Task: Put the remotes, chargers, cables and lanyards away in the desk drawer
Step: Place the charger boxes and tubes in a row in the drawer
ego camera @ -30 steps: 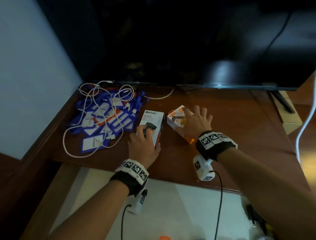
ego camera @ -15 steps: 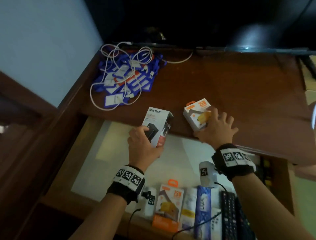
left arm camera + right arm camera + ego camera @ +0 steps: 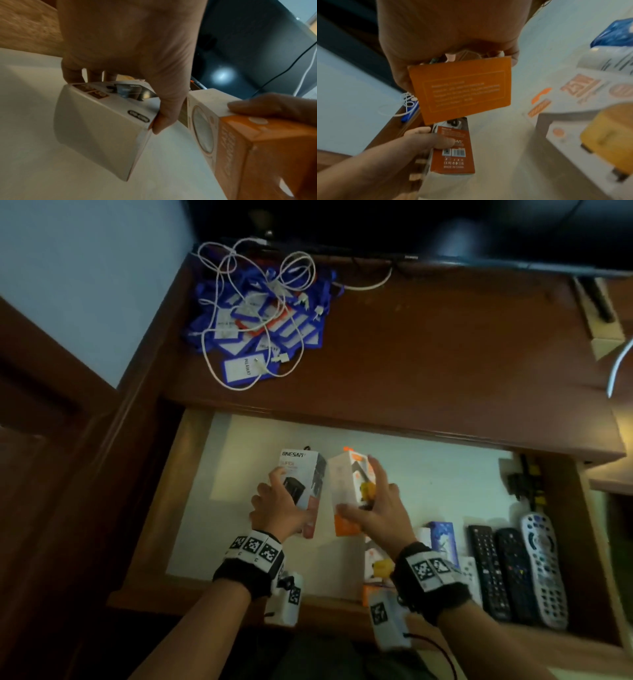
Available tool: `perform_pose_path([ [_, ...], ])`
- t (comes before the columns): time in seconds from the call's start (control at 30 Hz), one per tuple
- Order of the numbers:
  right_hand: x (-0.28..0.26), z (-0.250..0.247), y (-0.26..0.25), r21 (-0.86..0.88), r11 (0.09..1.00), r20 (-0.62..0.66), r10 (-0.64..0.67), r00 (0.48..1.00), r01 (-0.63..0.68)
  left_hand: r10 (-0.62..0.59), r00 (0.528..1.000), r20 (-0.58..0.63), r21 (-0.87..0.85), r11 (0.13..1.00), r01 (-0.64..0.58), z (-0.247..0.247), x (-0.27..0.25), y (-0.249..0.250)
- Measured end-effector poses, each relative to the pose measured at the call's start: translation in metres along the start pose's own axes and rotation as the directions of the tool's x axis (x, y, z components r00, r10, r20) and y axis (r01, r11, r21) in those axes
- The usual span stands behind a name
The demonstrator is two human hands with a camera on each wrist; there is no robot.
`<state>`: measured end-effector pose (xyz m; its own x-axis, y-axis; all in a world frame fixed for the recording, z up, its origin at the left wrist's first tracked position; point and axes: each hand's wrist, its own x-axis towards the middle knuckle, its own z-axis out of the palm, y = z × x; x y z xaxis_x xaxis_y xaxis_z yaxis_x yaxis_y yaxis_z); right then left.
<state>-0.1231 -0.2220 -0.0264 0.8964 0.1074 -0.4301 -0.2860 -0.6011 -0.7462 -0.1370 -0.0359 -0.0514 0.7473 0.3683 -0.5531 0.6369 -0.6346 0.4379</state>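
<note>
My left hand (image 3: 279, 508) grips a white and red charger box (image 3: 303, 487) over the open drawer (image 3: 239, 529). Beside it my right hand (image 3: 375, 508) grips a white and orange charger box (image 3: 349, 491). Both boxes hang side by side above the drawer's pale floor. In the left wrist view my left hand (image 3: 137, 67) holds the white box (image 3: 102, 128), with the orange box (image 3: 257, 148) to its right. In the right wrist view the orange box (image 3: 462, 89) sits under my right hand's palm. Blue lanyards (image 3: 260, 320) and white cables (image 3: 253, 278) lie on the desk at the back left.
Three remotes (image 3: 517, 570) lie at the drawer's front right, with several more charger boxes (image 3: 442, 539) beside them. The brown desk top (image 3: 445, 354) overhangs the drawer's back. A dark TV (image 3: 445, 231) stands at the rear.
Both hands have carried their charger boxes from the desk top down and toward me, into the open drawer. The head view has tilted down.
</note>
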Motion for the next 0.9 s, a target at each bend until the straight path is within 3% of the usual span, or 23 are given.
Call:
perform_pose_path([
  [0.17,-0.003,0.049,-0.015,-0.418,0.907,-0.005,0.053,0.999,-0.05,-0.028,0.989,0.143,0.175,0.984,0.003,-0.006,0.014,-0.03],
  [0.33,0.003,0.072,-0.024,-0.623,0.772,-0.069,0.102,0.992,-0.123,-0.018,0.986,0.167,0.318,0.947,-0.036,-0.006,0.015,-0.042],
  [0.6,-0.001,0.072,-0.011,-0.708,0.681,-0.129,0.136,0.982,-0.187,0.018,0.979,0.205,0.323,0.943,-0.085,-0.01,0.021,-0.046],
  [0.77,-0.006,0.068,0.001,-0.701,0.699,-0.049,0.145,0.988,-0.138,0.012,0.977,0.214,0.311,0.947,-0.08,-0.007,0.02,-0.043],
  [0.9,-0.001,0.059,0.005,-0.713,0.699,-0.012,0.072,0.997,-0.06,-0.013,0.979,0.203,0.313,0.948,-0.053,-0.003,0.019,-0.039],
])
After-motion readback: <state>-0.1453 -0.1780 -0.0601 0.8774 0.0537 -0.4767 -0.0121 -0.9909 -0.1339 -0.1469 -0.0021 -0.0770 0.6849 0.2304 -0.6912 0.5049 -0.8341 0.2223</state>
